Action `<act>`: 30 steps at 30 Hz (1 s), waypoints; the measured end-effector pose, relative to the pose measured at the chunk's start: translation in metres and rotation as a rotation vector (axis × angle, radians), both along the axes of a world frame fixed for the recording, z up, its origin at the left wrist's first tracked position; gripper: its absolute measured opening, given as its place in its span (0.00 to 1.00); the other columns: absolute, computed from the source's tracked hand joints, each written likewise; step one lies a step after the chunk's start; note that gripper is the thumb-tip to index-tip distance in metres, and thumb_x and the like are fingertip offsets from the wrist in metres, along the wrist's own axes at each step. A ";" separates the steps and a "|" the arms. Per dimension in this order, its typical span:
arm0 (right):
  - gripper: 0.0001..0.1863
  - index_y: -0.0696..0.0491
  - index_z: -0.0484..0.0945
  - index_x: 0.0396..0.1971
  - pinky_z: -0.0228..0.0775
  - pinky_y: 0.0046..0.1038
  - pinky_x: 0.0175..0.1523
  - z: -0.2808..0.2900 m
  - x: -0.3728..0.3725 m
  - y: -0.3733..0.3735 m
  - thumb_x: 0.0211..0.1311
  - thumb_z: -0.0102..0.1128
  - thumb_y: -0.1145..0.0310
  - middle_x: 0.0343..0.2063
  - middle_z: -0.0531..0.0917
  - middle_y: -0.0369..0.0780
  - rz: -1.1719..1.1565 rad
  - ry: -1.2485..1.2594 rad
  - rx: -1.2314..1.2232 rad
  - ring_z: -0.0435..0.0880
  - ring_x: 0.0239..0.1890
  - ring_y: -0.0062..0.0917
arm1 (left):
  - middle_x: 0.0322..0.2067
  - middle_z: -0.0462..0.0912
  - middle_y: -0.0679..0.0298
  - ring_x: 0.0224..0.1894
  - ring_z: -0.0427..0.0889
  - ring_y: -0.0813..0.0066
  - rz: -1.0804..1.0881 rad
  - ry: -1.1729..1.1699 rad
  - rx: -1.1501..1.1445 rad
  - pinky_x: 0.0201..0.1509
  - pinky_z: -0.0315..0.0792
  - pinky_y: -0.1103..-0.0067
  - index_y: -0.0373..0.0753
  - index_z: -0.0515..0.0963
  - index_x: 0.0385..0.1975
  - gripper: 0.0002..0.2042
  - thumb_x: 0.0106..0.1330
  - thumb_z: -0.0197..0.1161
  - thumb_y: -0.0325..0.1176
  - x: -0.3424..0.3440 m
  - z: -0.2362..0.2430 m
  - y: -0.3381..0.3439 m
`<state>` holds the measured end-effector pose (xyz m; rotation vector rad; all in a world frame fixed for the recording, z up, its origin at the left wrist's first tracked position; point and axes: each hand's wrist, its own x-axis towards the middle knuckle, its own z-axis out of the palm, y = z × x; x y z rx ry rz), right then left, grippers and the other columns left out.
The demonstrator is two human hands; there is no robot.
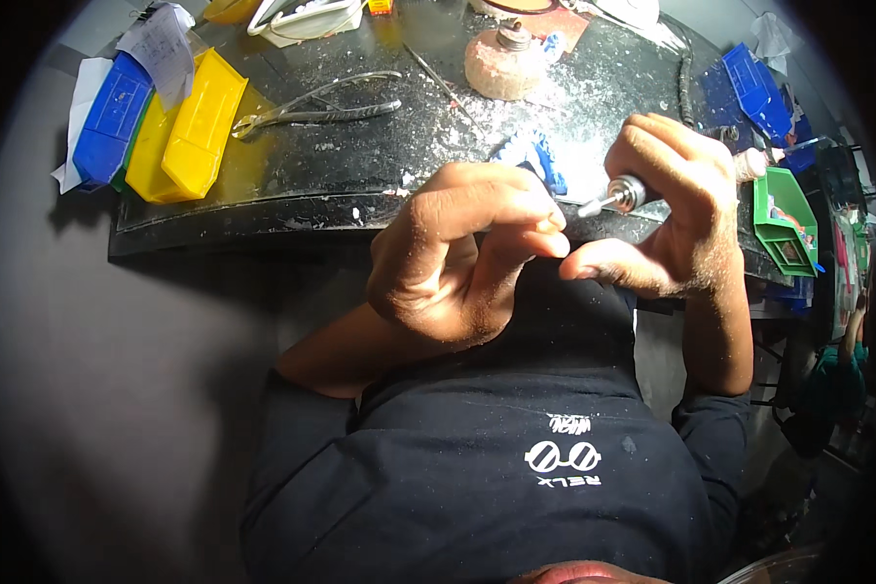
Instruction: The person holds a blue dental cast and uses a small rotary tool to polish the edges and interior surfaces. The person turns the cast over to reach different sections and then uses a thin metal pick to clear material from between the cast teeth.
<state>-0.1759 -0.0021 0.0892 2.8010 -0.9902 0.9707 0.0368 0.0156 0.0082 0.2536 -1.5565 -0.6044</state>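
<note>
My right hand, dusted with pale powder, is wrapped round a rotary handpiece. Its metal tip carries a whitish bit that points left, toward my other hand. Thumb and fingertips of my left hand are pinched together just left of the bit; whatever they hold is too small or hidden to make out. Both hands are close together over the bench's near edge, the right thumb stretched toward the left fingertips. Behind them on the bench lies a blue and white piece, partly covered by my left hand.
White powder covers much of the black bench. Long-handled pliers, a thin pointed tool and a round pinkish pot with a metal neck lie beyond. Yellow and blue bins stand left, a green bin right.
</note>
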 end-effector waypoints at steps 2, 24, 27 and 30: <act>0.39 0.58 0.73 0.22 0.61 0.33 0.26 -0.004 0.006 0.001 0.38 0.80 0.34 0.18 0.69 0.40 0.000 -0.015 0.030 0.72 0.20 0.34 | 0.40 0.81 0.50 0.38 0.85 0.72 0.001 -0.008 -0.005 0.45 0.82 0.78 0.32 0.69 0.51 0.13 0.72 0.63 0.19 0.001 0.000 0.000; 0.33 0.56 0.74 0.21 0.61 0.33 0.26 -0.009 0.010 0.006 0.41 0.80 0.41 0.19 0.70 0.40 -0.045 0.001 0.057 0.71 0.20 0.35 | 0.45 0.83 0.47 0.39 0.89 0.72 -0.023 -0.024 0.025 0.45 0.84 0.78 0.30 0.73 0.46 0.14 0.65 0.63 0.09 0.006 0.002 0.002; 0.33 0.56 0.74 0.20 0.61 0.33 0.26 -0.008 0.010 0.005 0.41 0.80 0.41 0.19 0.70 0.40 -0.035 0.001 0.049 0.71 0.20 0.35 | 0.45 0.83 0.48 0.40 0.89 0.72 -0.041 -0.007 0.033 0.45 0.84 0.78 0.30 0.73 0.46 0.14 0.65 0.64 0.10 0.006 0.003 0.002; 0.32 0.56 0.74 0.20 0.61 0.33 0.26 -0.008 0.011 0.005 0.41 0.81 0.41 0.19 0.70 0.40 -0.031 -0.005 0.051 0.71 0.20 0.35 | 0.44 0.83 0.48 0.40 0.88 0.71 -0.040 0.003 0.025 0.45 0.84 0.78 0.30 0.73 0.47 0.14 0.65 0.65 0.10 0.006 0.003 0.001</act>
